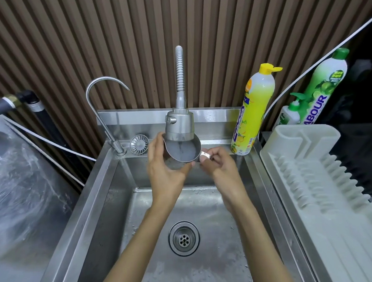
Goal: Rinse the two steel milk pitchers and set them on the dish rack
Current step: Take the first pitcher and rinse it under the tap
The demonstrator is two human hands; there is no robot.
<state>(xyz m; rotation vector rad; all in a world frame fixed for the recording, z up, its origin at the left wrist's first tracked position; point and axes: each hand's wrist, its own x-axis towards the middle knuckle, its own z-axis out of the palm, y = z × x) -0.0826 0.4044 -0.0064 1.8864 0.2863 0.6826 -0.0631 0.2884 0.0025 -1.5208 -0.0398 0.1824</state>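
steel milk pitcher [182, 152] is held over the sink [97, 200], tilted with its open mouth towards the camera, right under the spray head [179, 126] of the flexible faucet. water runs from the head into the pitcher. the left hand [163, 170] is wrapped round the pitcher's body from the left, fingers curled behind it and thumb along the lower rim. the right hand [219, 162] pinches the pitcher's handle [204, 155] on the right side. both hands are clamped on the same pitcher, close together above the back of the basin. below them the drain [184, 238] sits in the wet basin floor. a thin gooseneck tap [99, 98] stands at the sink's back left corner, with a round strainer [139, 144] just beside it. the white dish rack [313, 176] lies on the counter just right of the sink. behind it stand a yellow bottle [255, 110], a small pump bottle [291, 112] and a green bottle [325, 84].
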